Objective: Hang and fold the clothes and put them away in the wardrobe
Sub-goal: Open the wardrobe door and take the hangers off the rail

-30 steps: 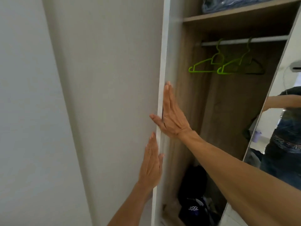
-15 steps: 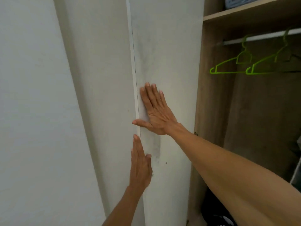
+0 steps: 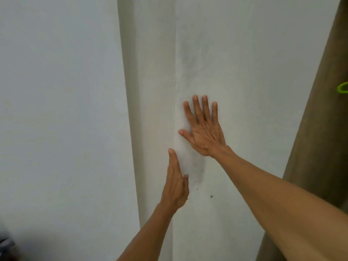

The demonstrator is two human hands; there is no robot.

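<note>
Pale grey-white flat wardrobe door panel (image 3: 244, 72) filling the middle of the view, smudged with dark marks near its left edge. Right hand (image 3: 204, 131) laid flat on that panel, fingers spread, holding nothing. Left hand (image 3: 177, 185) lower down, edge-on along the thin vertical seam at the panel's left edge, fingers pressed together and straight, gripping nothing. Left of the seam, a narrow off-white wardrobe side board (image 3: 150, 91), then a plain white wall (image 3: 56, 110). At far right, brown wood-grain wardrobe interior (image 3: 320, 147) and the tip of a bright green plastic hanger (image 3: 341, 88).
</note>
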